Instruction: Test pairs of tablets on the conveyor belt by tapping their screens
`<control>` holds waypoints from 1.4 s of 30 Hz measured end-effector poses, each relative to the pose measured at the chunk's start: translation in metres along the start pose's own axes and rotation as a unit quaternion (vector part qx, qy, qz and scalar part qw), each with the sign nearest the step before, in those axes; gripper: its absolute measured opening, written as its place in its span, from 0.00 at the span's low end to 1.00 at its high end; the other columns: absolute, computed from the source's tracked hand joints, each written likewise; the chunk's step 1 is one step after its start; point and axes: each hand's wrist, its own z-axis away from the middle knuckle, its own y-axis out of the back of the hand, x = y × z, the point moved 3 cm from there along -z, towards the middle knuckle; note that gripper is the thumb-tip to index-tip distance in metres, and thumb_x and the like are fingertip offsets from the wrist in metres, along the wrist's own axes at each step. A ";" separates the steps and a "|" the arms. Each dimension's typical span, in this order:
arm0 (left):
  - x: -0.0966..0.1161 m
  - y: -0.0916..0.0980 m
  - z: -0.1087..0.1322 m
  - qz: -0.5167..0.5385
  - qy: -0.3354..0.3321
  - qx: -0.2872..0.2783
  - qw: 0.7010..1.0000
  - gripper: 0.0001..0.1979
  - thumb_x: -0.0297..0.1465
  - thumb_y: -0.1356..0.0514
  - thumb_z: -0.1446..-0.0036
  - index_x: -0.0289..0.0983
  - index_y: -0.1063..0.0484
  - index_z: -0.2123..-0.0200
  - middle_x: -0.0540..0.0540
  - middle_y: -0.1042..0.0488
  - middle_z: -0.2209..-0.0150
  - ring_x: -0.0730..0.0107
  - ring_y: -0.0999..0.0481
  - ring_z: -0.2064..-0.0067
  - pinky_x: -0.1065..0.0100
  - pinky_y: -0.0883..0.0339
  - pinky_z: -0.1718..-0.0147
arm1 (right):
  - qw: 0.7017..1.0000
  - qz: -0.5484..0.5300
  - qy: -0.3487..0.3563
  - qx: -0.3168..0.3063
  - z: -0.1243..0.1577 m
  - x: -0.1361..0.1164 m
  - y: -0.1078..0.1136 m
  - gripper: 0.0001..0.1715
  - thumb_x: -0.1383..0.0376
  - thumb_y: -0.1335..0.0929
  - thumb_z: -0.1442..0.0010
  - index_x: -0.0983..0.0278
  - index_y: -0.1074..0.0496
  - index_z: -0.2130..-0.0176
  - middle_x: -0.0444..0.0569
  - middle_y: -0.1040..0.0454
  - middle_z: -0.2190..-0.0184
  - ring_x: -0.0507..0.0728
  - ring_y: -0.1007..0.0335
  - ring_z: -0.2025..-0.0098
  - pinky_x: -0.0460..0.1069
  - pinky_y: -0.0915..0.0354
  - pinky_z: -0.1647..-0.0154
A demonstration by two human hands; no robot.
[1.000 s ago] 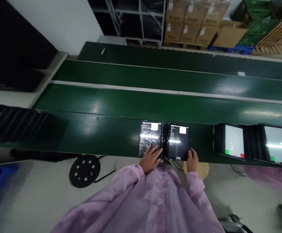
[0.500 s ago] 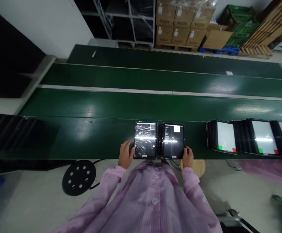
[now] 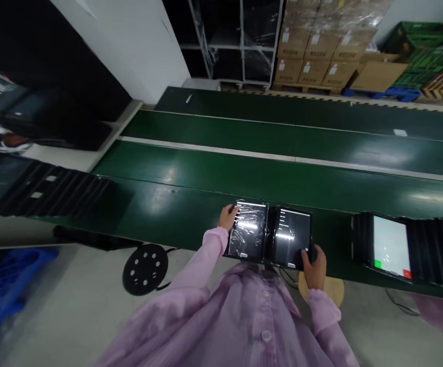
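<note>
Tablet (image 3: 248, 232) and right-hand tablet (image 3: 292, 235) lie side by side at the tabletop (image 3: 191, 219)'s near edge, white squares now gone, probably meaning fresh screens. Your left hand (image 3: 227, 218) now touches the former's outer edge, your right hand (image 3: 315, 267) the latter's near-right corner; I cannot tell whether either grip is clenched.

1. The left tablet (image 3: 249, 235) lies face up by the near edge of the green bench (image 3: 191, 219), its dark screen under wrinkled, shiny film (image 3: 243, 240).
2. The right tablet (image 3: 292, 235) sits just beside it, face up, small white text on its dark screen.
</note>
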 end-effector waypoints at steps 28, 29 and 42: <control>-0.019 0.020 0.046 0.008 0.016 -0.017 1.000 0.17 0.45 0.39 0.44 0.38 0.24 0.60 0.42 0.19 0.58 0.56 0.21 0.55 0.57 0.30 0.49 | 0.973 0.053 0.205 -0.086 -0.023 -0.081 -0.051 0.25 0.60 0.41 0.29 0.68 0.33 0.39 0.61 0.26 0.41 0.65 0.36 0.34 0.67 0.42 0.31; -0.018 0.019 0.045 0.003 0.015 -0.015 1.000 0.16 0.45 0.39 0.44 0.38 0.24 0.61 0.42 0.19 0.59 0.56 0.21 0.55 0.58 0.30 0.50 | 0.975 0.048 0.201 -0.082 -0.020 -0.076 -0.048 0.25 0.59 0.40 0.29 0.68 0.32 0.39 0.61 0.26 0.42 0.65 0.36 0.35 0.67 0.41 0.32; -0.013 0.011 0.039 -0.040 0.020 -0.006 0.999 0.18 0.50 0.39 0.42 0.40 0.28 0.66 0.44 0.21 0.64 0.58 0.23 0.60 0.58 0.31 0.53 | 0.974 0.037 0.205 -0.085 -0.012 -0.074 -0.053 0.26 0.59 0.39 0.30 0.66 0.35 0.37 0.61 0.28 0.41 0.66 0.37 0.35 0.67 0.40 0.33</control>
